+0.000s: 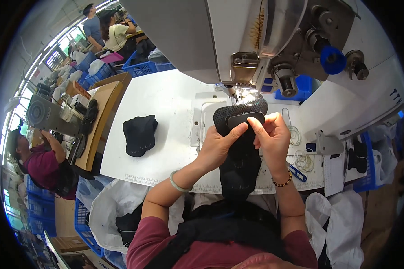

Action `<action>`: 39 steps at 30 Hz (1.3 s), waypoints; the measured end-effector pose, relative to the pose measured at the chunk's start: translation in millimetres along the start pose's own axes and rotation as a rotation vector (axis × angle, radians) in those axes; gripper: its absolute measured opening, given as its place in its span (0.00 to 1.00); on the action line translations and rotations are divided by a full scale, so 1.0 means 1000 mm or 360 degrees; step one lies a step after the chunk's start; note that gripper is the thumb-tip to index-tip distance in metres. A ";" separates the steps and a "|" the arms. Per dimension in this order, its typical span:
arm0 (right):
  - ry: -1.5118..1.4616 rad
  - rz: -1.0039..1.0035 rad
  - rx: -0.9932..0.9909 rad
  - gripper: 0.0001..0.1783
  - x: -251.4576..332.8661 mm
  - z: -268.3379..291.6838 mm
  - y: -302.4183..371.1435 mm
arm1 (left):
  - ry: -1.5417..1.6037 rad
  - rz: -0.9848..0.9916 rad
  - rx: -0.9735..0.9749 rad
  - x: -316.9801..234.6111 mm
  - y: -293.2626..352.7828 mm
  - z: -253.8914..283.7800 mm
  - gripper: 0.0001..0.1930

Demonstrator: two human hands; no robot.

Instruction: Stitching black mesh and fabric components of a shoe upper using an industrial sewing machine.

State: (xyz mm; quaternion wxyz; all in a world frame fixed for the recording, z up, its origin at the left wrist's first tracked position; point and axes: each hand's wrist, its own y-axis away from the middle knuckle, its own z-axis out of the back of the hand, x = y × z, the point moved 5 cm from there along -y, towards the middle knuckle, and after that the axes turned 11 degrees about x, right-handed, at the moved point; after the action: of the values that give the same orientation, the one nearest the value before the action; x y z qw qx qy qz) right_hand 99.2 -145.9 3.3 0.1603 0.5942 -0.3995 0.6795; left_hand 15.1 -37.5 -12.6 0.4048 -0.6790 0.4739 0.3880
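Under the lit needle area of the sewing machine [247, 92] lies a black shoe-part-like piece [220, 115] with a dotted surface. A smaller, smooth black rounded piece [243, 118] sits on top of it. My left hand [217, 145] grips the black work from the left, thumb on top, other fingers hidden beneath. From the right, my right hand [274, 134] pinches the edge of the smooth rounded piece between thumb and fingers. More black fabric [240, 175] extends from the work toward me, over the table's front edge. The needle tip is lost in glare.
A stack of similar black pieces [140, 136] lies left on the white table [173, 103]. Blue thread snips [297, 173] and loose pale cord [304, 161] lie at right. White sacks [112, 215] flank my lap. A co-worker [45, 159] sits at far left.
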 end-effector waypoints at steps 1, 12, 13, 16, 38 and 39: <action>-0.0003 -0.0002 0.0006 0.12 -0.001 -0.001 -0.001 | -0.0002 -0.0001 0.0000 0.001 0.000 0.001 0.11; 0.0093 -0.0059 -0.0080 0.14 -0.008 -0.001 -0.004 | -0.0164 -0.0085 -0.0022 0.004 -0.003 0.006 0.12; 0.0088 -0.0045 -0.0073 0.14 -0.007 -0.001 -0.004 | -0.0164 -0.0080 -0.0022 0.004 -0.002 0.006 0.12; 0.0124 -0.0072 -0.0085 0.13 -0.007 0.000 -0.004 | -0.0200 -0.0081 -0.0017 0.003 -0.003 0.006 0.12; -0.0074 0.0194 -0.0118 0.14 -0.019 0.009 -0.007 | -0.0061 -0.0076 -0.0172 -0.003 -0.001 0.004 0.12; -0.0189 0.0292 -0.0185 0.12 -0.020 0.018 -0.005 | -0.0031 -0.0075 -0.0184 -0.003 0.000 0.004 0.12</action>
State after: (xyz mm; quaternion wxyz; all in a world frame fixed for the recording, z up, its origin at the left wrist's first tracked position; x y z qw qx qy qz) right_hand 119.6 -150.8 -13.9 0.1077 0.5840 -0.4997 0.6306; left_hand 14.1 -32.5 -11.6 0.3784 -0.7084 0.4307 0.4116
